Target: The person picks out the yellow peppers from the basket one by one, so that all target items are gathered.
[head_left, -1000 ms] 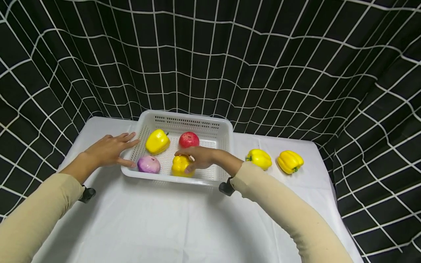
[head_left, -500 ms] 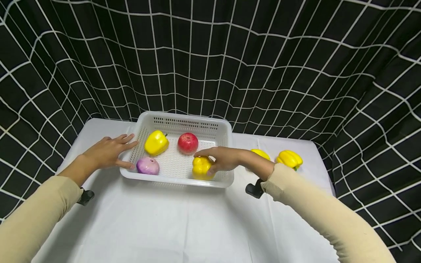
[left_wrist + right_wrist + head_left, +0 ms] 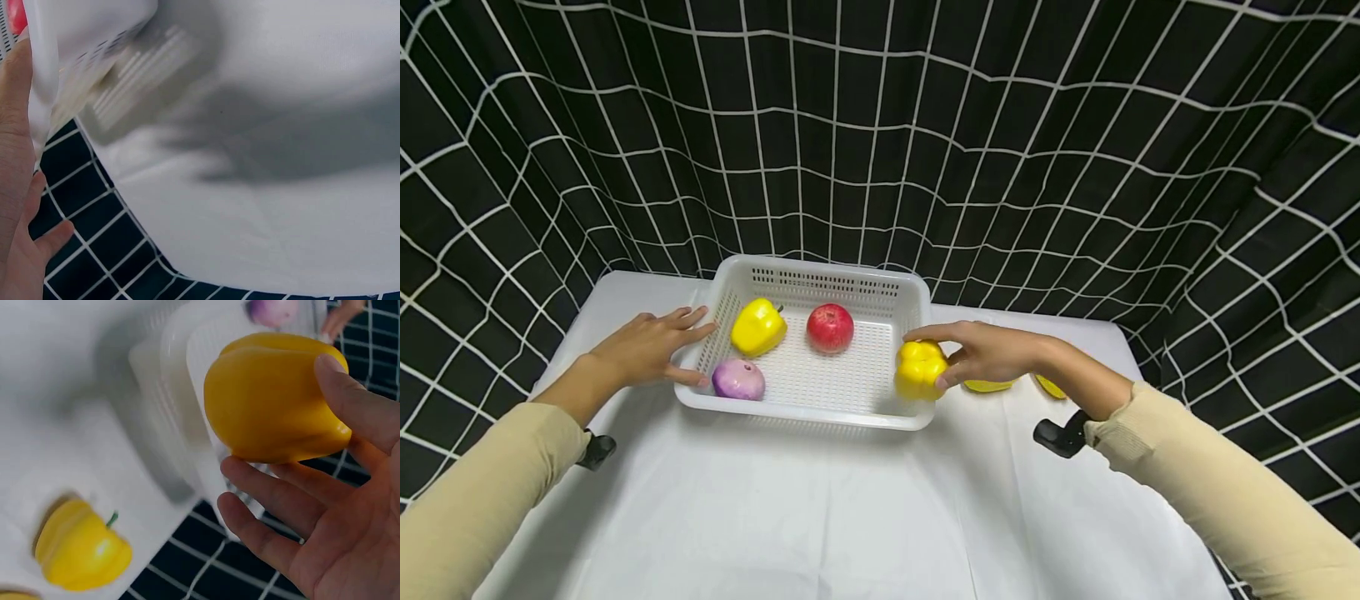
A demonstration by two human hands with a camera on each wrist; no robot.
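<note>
My right hand (image 3: 992, 350) grips a yellow bell pepper (image 3: 920, 371) at the right wall of a white perforated basket (image 3: 820, 414). In the right wrist view the thumb lies on one side of that pepper (image 3: 275, 400) and the fingers on the other. My left hand (image 3: 651, 346) has its fingers spread and touches the basket's left rim. Inside the basket are another yellow bell pepper (image 3: 758, 327), a red apple-like fruit (image 3: 830, 328) and a purple onion (image 3: 739, 379). The left wrist view shows the left hand (image 3: 15, 156) beside the basket wall.
Two more yellow bell peppers lie right of the basket on the white cloth (image 3: 790, 508); the right arm partly hides the nearer pepper (image 3: 988, 386) and the farther pepper (image 3: 1050, 386). A black curtain with white grid lines (image 3: 850, 125) stands behind the table.
My right hand has moved right with the yellow bell pepper, from the basket's middle to its right wall. The arm now covers more of the two outside peppers. My left hand stays put.
</note>
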